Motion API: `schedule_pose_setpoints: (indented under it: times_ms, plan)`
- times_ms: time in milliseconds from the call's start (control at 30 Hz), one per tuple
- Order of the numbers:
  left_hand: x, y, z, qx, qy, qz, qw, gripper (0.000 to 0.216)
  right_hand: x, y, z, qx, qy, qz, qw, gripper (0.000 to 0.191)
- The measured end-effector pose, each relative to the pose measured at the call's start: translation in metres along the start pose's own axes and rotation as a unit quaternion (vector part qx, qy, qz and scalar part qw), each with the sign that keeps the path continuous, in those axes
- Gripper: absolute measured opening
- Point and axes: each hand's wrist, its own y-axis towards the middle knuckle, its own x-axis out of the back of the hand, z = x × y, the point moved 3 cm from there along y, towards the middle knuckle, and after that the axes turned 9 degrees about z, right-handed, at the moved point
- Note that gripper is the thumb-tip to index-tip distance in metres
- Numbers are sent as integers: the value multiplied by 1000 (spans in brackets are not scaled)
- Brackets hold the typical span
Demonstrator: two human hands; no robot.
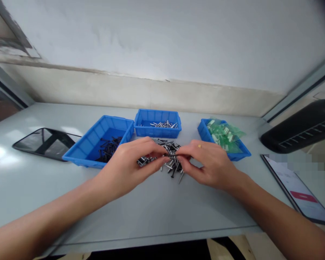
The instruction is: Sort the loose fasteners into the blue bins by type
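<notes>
A loose pile of black and silver nails (171, 159) lies on the grey table (157, 209). My left hand (130, 164) rests over the pile's left side, its fingers pinched together on some nails. My right hand (206, 162), with a ring on one finger, is at the pile's right side, fingers also pinched on nails. The fingertips of both hands nearly meet above the pile. Three blue trays stand behind: the left tray (89, 144) holds black nails, the middle tray (157, 117) silver nails, the right tray (204, 131) small green plastic bags.
A dark phone (46, 142) lies face up at the far left. A tablet or phone with a lit screen (300, 191) lies at the right edge. A black object (300, 128) juts in at the right. A wall stands close behind the trays.
</notes>
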Motion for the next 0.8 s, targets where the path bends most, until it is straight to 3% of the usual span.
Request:
schedule_pose_setpoints:
  times_ms: [100,233,600,800]
  plan:
    - [2,-2,-2,-25,20,-33,999,7,-6,1,0,-3,9,46,999,14]
    - [-1,-3,-5,-59,31,-29,997,8,-13,2,1,-7,30,87,996,16]
    - [-4,-6,-4,-105,33,11,994,20,-18,3,3,11,30,105,994,17]
    - [-2,-3,-5,-91,49,-21,994,16,-12,3,2,14,14,92,996,26]
